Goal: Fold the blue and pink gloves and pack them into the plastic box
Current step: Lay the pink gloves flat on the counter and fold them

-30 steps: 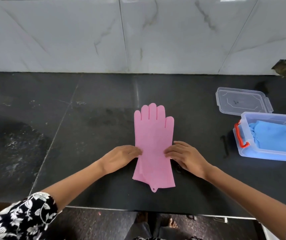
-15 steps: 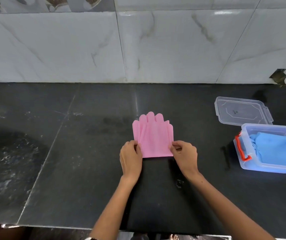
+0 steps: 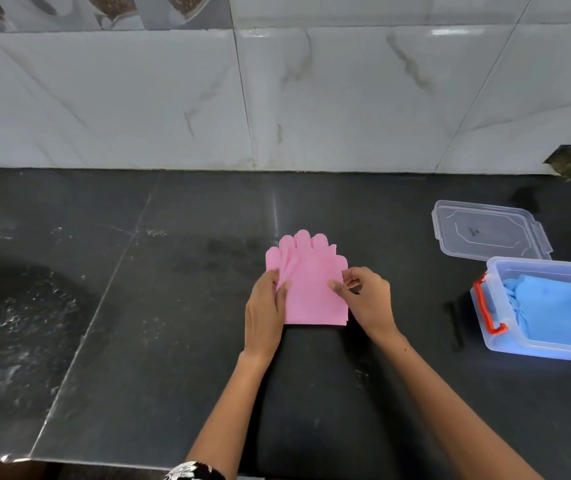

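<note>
Folded pink glove [image 3: 311,292] on the surface [image 3: 138,341]: my left hand [image 3: 265,313] presses flat on it, my right hand [image 3: 363,299] pinches its edge. Keep edges aligned before moving it to the plastic box [image 3: 550,351].

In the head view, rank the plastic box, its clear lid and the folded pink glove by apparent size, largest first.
1. Plastic box, though cut off by the frame edge.
2. Clear lid.
3. Folded pink glove, partly covered by both hands; lid and glove look close, so that order is unsure.

Single head cam, looks forward and down over countertop [image 3: 110,341]; wall [image 3: 311,98] at 12 o'clock, close range.
</note>
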`<state>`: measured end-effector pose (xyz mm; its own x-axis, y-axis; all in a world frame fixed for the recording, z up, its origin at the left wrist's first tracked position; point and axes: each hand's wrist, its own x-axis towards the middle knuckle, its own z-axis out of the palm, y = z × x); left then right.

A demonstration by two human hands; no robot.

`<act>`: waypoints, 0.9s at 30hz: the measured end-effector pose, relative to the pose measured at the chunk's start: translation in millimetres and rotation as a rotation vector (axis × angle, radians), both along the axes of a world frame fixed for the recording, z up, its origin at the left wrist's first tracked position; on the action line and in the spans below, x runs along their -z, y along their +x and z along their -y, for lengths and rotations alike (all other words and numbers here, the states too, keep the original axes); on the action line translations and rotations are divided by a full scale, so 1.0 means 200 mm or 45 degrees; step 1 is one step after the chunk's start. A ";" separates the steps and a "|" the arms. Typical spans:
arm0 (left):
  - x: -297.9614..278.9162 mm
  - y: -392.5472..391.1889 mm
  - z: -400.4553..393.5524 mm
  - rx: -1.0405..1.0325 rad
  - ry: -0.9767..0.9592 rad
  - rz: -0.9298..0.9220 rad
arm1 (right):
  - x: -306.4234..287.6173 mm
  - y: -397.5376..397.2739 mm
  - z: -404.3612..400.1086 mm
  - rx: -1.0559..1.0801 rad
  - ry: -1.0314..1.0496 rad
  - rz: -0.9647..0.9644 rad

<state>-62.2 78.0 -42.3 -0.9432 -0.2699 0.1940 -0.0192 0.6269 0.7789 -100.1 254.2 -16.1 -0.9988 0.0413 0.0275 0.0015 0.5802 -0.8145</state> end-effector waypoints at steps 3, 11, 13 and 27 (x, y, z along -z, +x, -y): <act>-0.01 -0.02 0.01 -0.013 -0.090 -0.004 | -0.01 -0.05 -0.05 -0.172 0.161 -0.067; -0.07 -0.11 0.00 -0.169 -0.163 0.001 | -0.04 -0.17 -0.02 -0.202 0.407 -0.087; -0.06 -0.12 0.01 -0.211 -0.176 0.034 | -0.04 -0.18 -0.01 -0.144 0.417 -0.127; -0.07 -0.24 0.11 0.255 -0.818 -0.427 | -0.02 -0.23 -0.02 -0.268 0.580 -0.360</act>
